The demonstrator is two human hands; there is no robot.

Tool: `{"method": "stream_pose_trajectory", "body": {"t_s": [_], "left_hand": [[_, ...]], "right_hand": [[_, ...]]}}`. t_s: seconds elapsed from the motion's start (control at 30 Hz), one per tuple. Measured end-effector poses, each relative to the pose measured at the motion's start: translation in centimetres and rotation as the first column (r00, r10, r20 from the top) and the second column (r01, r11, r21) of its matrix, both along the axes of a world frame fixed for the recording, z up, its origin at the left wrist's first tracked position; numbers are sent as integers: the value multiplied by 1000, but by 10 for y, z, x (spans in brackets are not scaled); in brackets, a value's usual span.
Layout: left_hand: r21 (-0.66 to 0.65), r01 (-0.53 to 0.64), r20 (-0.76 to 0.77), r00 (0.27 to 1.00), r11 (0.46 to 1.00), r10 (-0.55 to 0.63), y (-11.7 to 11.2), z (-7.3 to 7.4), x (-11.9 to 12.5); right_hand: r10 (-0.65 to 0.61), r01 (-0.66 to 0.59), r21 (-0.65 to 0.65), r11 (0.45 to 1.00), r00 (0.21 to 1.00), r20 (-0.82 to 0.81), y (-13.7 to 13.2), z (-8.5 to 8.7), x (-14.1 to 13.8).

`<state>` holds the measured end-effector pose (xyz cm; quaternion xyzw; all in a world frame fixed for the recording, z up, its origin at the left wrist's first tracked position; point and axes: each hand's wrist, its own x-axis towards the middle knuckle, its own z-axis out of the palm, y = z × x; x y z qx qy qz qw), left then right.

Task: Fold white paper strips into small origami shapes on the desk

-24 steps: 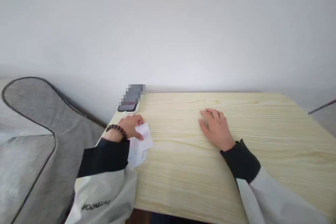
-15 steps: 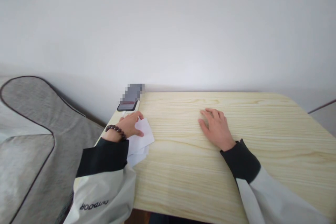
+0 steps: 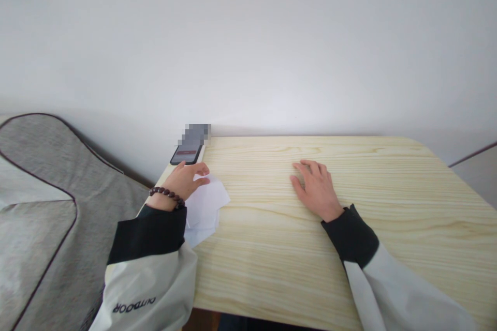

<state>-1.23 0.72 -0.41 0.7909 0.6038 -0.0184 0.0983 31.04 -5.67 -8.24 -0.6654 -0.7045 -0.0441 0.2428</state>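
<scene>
My left hand (image 3: 185, 179), with a dark bead bracelet at the wrist, is at the upper left of several overlapping white paper sheets (image 3: 207, 201). Its thumb and fingertips are apart over the top edge of the paper, and no grip on a sheet shows. Part of the stack is hidden under the hand and sleeve. Farther right, my right hand (image 3: 316, 190) rests on the light wooden table (image 3: 264, 248), fingers loosely spread and nothing held.
A phone (image 3: 187, 152), partly blurred out, lies on a pale object at the table's back left corner, just beyond my left hand. Grey upholstery (image 3: 104, 201) with dark piping borders the left side. A white wall (image 3: 272, 51) rises behind the table.
My left hand has shifted slightly, its thumb now closer to the fingertips near the paper's top edge. The top sheet lies at a different angle. My right hand keeps its pose.
</scene>
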Motion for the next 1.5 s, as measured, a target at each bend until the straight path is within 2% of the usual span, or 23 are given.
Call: {"method": "stream_pose_trajectory", "body": {"t_s": [0.17,0.3,0.4,0.43,0.57,0.67,0.77,0.83,0.93,1.0,1.1,1.13,1.2,1.3,1.4,1.5], "left_hand": [[27,93,73,993,995,-94,-4,10,10],[50,99,100,990,994,-103,-8,25,39],[48,105,178,978,993,-112,-8,27,67],[34,116,199,973,993,-121,-6,25,75],[35,33,354,934,999,-44,1,11,107],[-18,-91,592,802,996,84,7,-4,125],[-72,-111,671,730,991,130,9,-22,138],[-110,-115,718,677,987,159,9,-35,143],[-155,-103,784,592,982,186,6,-48,147],[-209,-63,849,484,976,213,4,-51,148],[-257,0,888,394,966,236,0,-49,150],[-280,39,896,368,959,247,-2,-48,151],[-350,203,911,302,914,282,-4,-46,152],[-361,353,919,290,863,266,-7,-45,152],[-387,403,908,323,829,267,-7,-46,150],[-413,409,895,349,814,279,-5,-47,147]], "right_hand": [[4,-4,7,1000,1000,-3,0,0,0],[6,-6,16,1000,1000,-14,0,0,0],[17,-16,29,999,999,-34,1,-1,0],[23,-21,36,999,999,-47,1,-2,0],[82,-70,72,995,980,-179,6,-3,5],[122,-79,123,989,911,-394,11,0,11],[98,-44,108,993,818,-567,14,5,17],[87,-60,65,996,798,-597,14,9,19],[89,-103,8,995,814,-574,13,11,22],[111,-160,-28,987,791,-602,12,12,24],[140,-238,-35,971,679,-721,12,11,28],[139,-242,-28,970,644,-753,11,11,28],[137,-250,-21,968,597,-790,11,11,29],[145,-323,-41,946,529,-836,9,11,28],[126,-427,-87,900,446,-886,6,15,28],[104,-449,-96,888,401,-910,5,19,30]]}}
